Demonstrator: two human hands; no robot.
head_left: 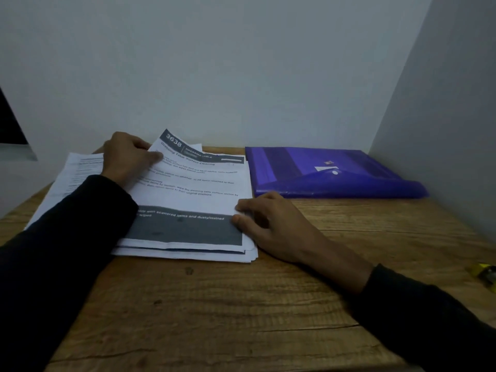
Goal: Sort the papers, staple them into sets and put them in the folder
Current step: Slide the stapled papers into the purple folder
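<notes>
While both hands [126,157] [271,224] pinch the papers [188,200], a possibly yellow stapler [484,273] lies right, folder [330,173] behind.

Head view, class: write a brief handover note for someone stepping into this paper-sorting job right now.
Left hand: pinches the far left corner of the top sheet, lifting it.
Right hand: fingers at the right edge of the paper stack.
Purple folder: shut, flat on the wooden table, right of the stack.
More sheets lie left.
Done: no set visibly stapled or filed.
Left: sort, staple, file.
</notes>
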